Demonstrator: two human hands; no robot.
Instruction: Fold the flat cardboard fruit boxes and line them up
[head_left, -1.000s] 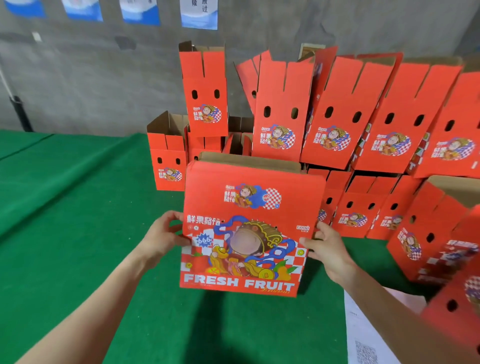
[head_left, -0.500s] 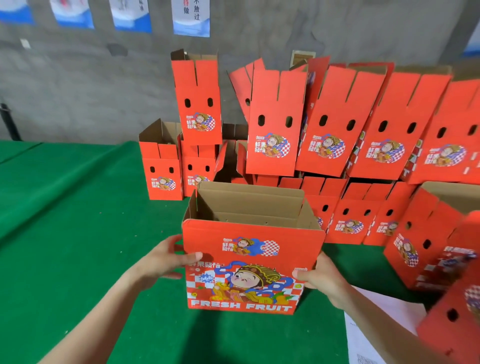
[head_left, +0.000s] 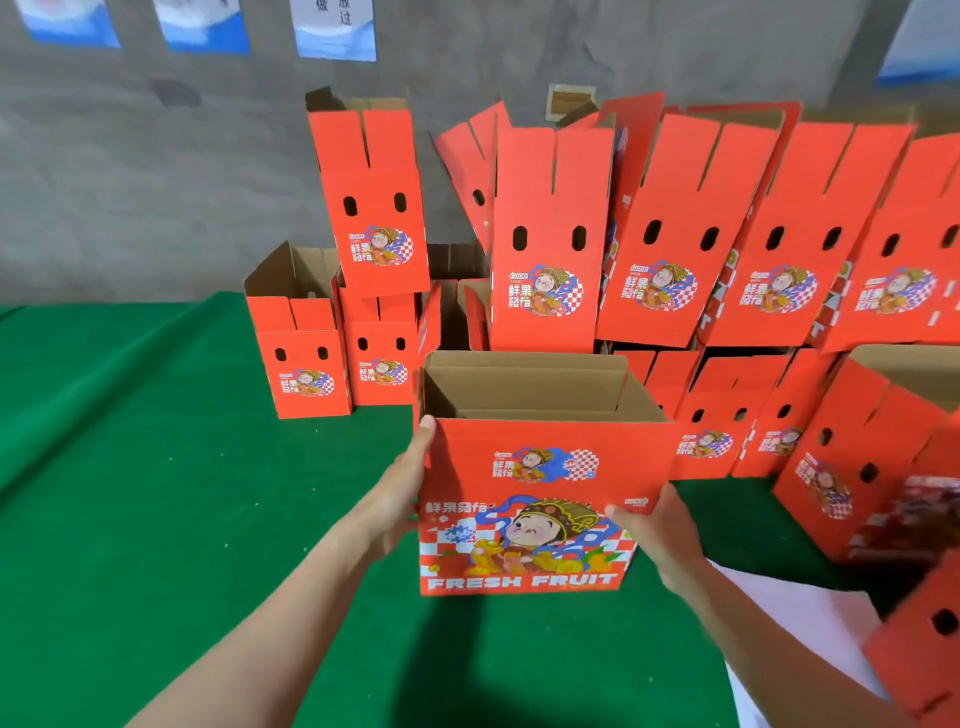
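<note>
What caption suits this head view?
Left hand and right hand hold an open-topped red cardboard fruit box before stacked red cardboard boxes on green felt.

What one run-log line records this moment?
box: upright, top open | left hand: presses left side | right hand: grips right edge | behind: folded boxes stacked

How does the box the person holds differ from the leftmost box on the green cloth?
The held box turns its wide face with FRESH FRUIT to the camera; the leftmost box shows a narrow face with two oval holes. The held box is held at both sides; the leftmost box stands untouched. Both are red, open on top, brown inside.
</note>
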